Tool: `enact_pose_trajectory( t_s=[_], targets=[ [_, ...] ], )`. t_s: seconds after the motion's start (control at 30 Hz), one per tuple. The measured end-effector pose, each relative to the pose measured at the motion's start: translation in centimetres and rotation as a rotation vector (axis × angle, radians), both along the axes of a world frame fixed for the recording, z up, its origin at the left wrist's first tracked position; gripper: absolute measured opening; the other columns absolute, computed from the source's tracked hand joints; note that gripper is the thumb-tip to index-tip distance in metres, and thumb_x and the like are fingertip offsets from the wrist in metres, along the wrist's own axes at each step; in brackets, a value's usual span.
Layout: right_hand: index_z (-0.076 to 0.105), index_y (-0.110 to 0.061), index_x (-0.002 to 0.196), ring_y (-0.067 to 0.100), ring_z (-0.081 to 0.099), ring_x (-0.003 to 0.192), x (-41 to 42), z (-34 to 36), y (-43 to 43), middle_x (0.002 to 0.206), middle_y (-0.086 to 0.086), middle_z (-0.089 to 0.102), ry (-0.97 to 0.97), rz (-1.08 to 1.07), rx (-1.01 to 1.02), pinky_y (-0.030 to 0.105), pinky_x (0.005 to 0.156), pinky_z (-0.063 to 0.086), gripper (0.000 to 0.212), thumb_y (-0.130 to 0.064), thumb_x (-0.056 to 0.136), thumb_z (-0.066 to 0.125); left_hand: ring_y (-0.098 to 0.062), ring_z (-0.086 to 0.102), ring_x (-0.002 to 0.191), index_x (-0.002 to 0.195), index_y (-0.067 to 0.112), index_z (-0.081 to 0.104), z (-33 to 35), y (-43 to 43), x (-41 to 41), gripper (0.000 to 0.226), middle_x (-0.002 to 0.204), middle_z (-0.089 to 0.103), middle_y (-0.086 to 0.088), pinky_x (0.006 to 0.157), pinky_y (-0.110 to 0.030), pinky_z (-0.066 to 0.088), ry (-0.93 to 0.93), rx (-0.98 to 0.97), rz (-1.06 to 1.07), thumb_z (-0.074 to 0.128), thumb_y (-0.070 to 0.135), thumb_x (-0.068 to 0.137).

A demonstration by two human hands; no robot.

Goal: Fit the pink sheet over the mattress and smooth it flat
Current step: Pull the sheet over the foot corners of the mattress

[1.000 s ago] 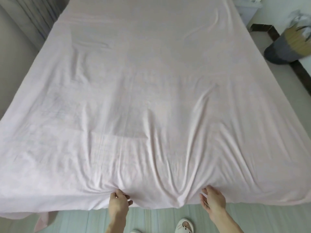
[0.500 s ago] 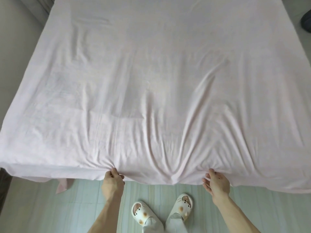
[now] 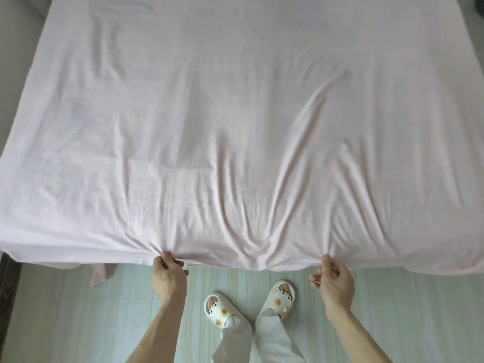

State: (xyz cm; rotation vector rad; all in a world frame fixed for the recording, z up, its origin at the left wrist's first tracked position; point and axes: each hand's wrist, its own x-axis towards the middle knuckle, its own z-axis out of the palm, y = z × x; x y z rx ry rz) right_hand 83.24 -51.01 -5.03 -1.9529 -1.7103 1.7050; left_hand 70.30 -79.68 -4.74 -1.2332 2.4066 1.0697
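Tight on pink sheet (image 3: 235,113) hem: fingers (image 3: 166,257) of left hand (image 3: 169,276), right hand (image 3: 334,280) (creases (image 3: 262,231) between)

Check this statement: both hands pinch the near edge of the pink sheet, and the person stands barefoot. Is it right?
Not barefoot: the head view shows white slippers on the feet. The left hand and right hand do pinch the near edge of the pink sheet.
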Motion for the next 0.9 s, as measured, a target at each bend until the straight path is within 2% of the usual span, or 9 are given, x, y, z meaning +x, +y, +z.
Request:
enact_pose_trajectory(
  t_s=[0.23, 0.33, 0.47, 0.53, 0.6, 0.7, 0.77, 0.83, 0.9],
  targets=[
    [0.056, -0.008, 0.089, 0.022, 0.070, 0.055, 1.0, -0.6, 0.1, 0.083, 0.014, 0.063, -0.177, 0.016, -0.034, 0.027, 0.049, 0.053, 0.019, -0.023, 0.100, 0.049, -0.031, 0.068, 0.073, 0.092, 0.020, 0.056, -1.3, -3.6, 0.0, 0.035, 0.080, 0.070, -0.002, 0.069, -0.040, 0.050, -0.275, -0.109, -0.262, 0.028, 0.038, 0.101],
    [0.058, -0.006, 0.088, 0.023, 0.069, 0.055, -0.7, -0.7, 1.2, 0.079, 0.009, 0.062, -0.250, 0.013, -0.179, 0.032, 0.054, 0.059, 0.021, -0.020, 0.098, 0.047, -0.027, 0.069, 0.075, 0.106, 0.012, 0.057, -0.8, -2.7, -3.0, 0.027, 0.092, 0.069, -0.004, 0.054, -0.030, 0.047, -0.403, 0.119, -0.186, 0.035, 0.025, 0.100],
    [0.063, -0.009, 0.073, 0.026, 0.068, 0.060, -3.1, 1.5, 2.7, 0.065, 0.005, 0.067, -0.472, 0.534, -0.001, 0.041, 0.067, 0.060, 0.038, -0.033, 0.094, 0.043, -0.022, 0.071, 0.069, 0.093, 0.011, 0.064, 2.8, 0.9, -6.7, 0.036, 0.076, 0.070, -0.003, 0.070, -0.030, 0.056, -0.670, -0.051, -0.535, 0.039, 0.036, 0.094],
    [0.055, -0.015, 0.071, 0.027, 0.062, 0.067, -5.2, 2.8, 2.7, 0.067, 0.001, 0.063, -0.432, 0.725, 0.295, 0.038, 0.067, 0.054, 0.033, -0.035, 0.094, 0.043, -0.024, 0.066, 0.068, 0.079, 0.014, 0.064, 4.0, 4.5, -8.0, 0.032, 0.070, 0.069, -0.002, 0.070, -0.029, 0.049, -0.517, -0.313, -0.856, 0.039, 0.032, 0.089],
    [0.056, -0.018, 0.085, 0.023, 0.061, 0.084, -8.3, 3.2, 1.9, 0.084, -0.003, 0.065, -0.198, 0.771, 0.557, 0.039, 0.074, 0.052, 0.021, -0.035, 0.093, 0.047, -0.029, 0.058, 0.070, 0.073, 0.014, 0.055, 4.8, 9.1, -9.0, 0.028, 0.073, 0.064, -0.004, 0.062, -0.032, 0.042, -0.102, -0.344, -0.995, 0.039, 0.029, 0.091],
    [0.058, -0.014, 0.125, 0.026, 0.051, 0.124, -14.2, 1.7, 0.5, 0.131, 0.004, 0.059, 0.038, 0.934, 0.846, 0.039, 0.097, 0.045, 0.042, -0.034, 0.092, 0.042, -0.027, 0.055, 0.111, 0.115, 0.025, 0.058, 3.5, 15.2, -10.5, 0.026, 0.120, 0.062, -0.001, 0.083, -0.042, 0.048, 0.399, -0.243, -1.156, 0.042, 0.037, 0.099],
    [0.040, -0.023, 0.148, 0.022, 0.026, 0.147, -16.1, -0.4, 2.0, 0.157, 0.002, 0.035, 0.002, 1.185, 0.876, 0.044, 0.115, 0.027, 0.055, -0.037, 0.095, 0.036, -0.024, 0.022, 0.147, 0.149, 0.042, 0.028, 0.5, 16.0, -11.4, 0.051, 0.160, 0.025, 0.005, 0.113, -0.049, 0.026, 0.217, -0.285, -1.380, 0.031, 0.054, 0.100],
    [0.019, -0.039, 0.155, 0.016, 0.002, 0.153, -14.6, -2.7, 7.1, 0.165, -0.007, 0.009, -0.174, 1.271, 0.851, 0.053, 0.120, 0.010, 0.057, -0.049, 0.099, 0.026, -0.019, -0.004, 0.152, 0.150, 0.054, -0.001, -2.2, 14.3, -11.6, 0.060, 0.164, -0.005, 0.015, 0.118, -0.056, 0.010, -0.002, -0.402, -1.462, 0.014, 0.069, 0.094],
    [0.002, -0.048, 0.154, 0.010, -0.012, 0.151, -10.4, -4.1, 13.0, 0.164, -0.017, -0.009, -0.447, 1.084, 0.755, 0.056, 0.120, -0.003, 0.058, -0.061, 0.098, 0.014, -0.019, -0.011, 0.151, 0.147, 0.057, -0.007, -3.1, 10.6, -11.1, 0.061, 0.162, -0.012, 0.021, 0.116, -0.062, 0.007, -0.087, -0.496, -1.408, 0.009, 0.073, 0.091]
  ],
)
